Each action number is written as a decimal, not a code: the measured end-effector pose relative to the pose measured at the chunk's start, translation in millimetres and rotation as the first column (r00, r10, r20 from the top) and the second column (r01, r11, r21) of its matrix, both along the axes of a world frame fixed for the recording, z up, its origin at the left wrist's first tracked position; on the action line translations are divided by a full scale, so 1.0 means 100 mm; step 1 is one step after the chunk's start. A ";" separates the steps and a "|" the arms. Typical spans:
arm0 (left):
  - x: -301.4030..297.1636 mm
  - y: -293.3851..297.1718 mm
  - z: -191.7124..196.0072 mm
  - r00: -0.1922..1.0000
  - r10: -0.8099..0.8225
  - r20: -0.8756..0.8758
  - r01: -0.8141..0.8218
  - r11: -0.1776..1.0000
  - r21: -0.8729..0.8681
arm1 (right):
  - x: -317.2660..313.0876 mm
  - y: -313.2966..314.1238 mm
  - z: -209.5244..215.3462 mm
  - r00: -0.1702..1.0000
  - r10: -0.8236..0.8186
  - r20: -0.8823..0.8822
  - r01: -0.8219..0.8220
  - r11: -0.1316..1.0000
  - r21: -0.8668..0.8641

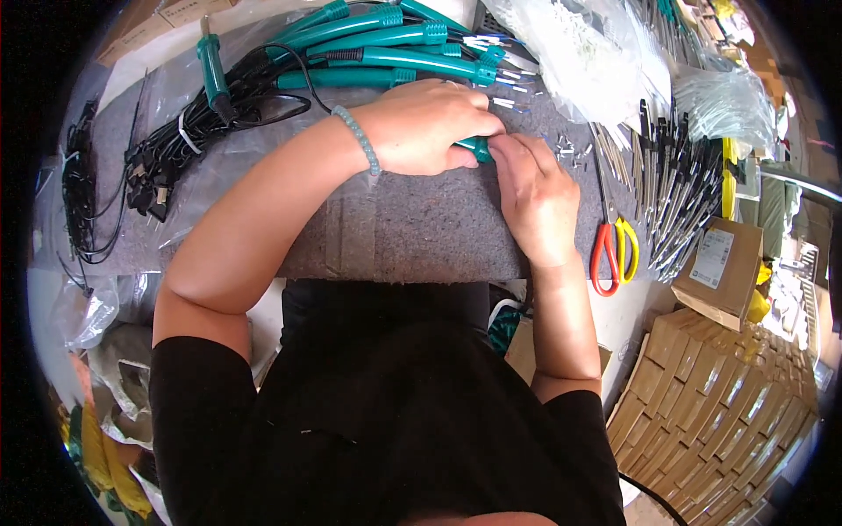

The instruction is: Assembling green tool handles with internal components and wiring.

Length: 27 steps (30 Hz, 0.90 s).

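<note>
Over the grey felt-like table top [421,228], my two hands meet around a green plastic soldering iron handle [476,147]. My left hand [425,123] is closed on it from the left, and most of the handle is hidden beneath the fingers. From the right, the fingertips of my right hand [537,188] press together at its end; whether they also grip a small part cannot be seen. Just beyond my left hand lies a pile of similar green handles [377,60], with white-tipped wires sticking out at their right ends.
Scissors [610,250] with red and yellow grips lie right of my right hand. Beyond are metal rods [680,188], small metal pieces [570,151] and a plastic bag [583,61]. Bundled black cables [189,131] and another green iron [212,70] lie left. Cardboard boxes [719,403] stand lower right.
</note>
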<state>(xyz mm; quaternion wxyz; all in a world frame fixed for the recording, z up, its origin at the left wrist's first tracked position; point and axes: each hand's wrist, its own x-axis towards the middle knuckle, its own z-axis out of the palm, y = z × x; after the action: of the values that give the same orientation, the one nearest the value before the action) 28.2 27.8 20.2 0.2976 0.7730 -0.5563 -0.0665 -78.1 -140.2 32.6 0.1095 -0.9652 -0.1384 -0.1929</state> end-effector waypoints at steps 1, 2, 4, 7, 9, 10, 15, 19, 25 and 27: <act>0.00 0.01 0.00 1.000 -0.001 -0.003 0.001 1.000 -0.001 | 0.01 -0.01 -0.03 1.000 -0.001 -0.003 0.001 1.000 -0.001; 0.00 0.01 0.02 1.000 0.001 -0.019 -0.001 1.000 0.014 | 0.01 -0.02 -0.08 0.999 0.014 0.033 -0.014 1.000 0.008; -0.01 0.01 0.03 0.999 0.005 -0.036 -0.004 1.000 0.026 | 0.00 -0.04 -0.11 0.997 0.030 0.066 -0.031 0.999 0.012; -0.03 0.01 0.01 1.000 -0.015 -0.027 0.015 1.000 0.027 | -0.04 -0.05 -0.11 0.997 0.036 0.062 -0.036 0.999 -0.004; -0.03 0.01 -0.01 1.000 -0.019 -0.021 0.019 1.000 0.014 | -0.03 -0.08 -0.11 0.995 0.093 0.043 -0.093 0.996 -0.012; -0.02 0.00 -0.01 1.000 -0.019 -0.021 0.019 1.000 0.014 | -0.02 -0.08 -0.09 0.995 0.093 0.043 -0.093 0.996 -0.012; 0.02 -0.04 0.02 1.000 -0.005 0.011 0.004 0.999 0.044 | 0.07 -0.11 -0.01 0.996 0.080 -0.033 -0.078 0.994 0.075; 0.08 -0.02 0.14 1.000 0.008 -0.008 -0.007 0.996 0.085 | 0.15 -0.18 0.02 0.993 0.118 0.020 -0.117 0.934 0.338; -0.01 0.14 0.06 0.997 -0.034 -0.072 0.039 0.997 0.067 | 0.35 -0.01 0.50 1.000 0.005 -0.001 -0.002 0.457 0.890; -0.08 0.20 0.08 0.997 -0.023 -0.080 0.031 0.994 0.105 | 0.60 0.09 0.82 0.970 0.141 0.198 -0.239 0.405 0.883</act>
<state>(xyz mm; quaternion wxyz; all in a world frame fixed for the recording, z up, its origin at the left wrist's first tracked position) 20.6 48.2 28.6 0.2769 0.7770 -0.5502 -0.1301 -18.4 -130.7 114.4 0.6223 -0.7247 -0.1276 -0.2671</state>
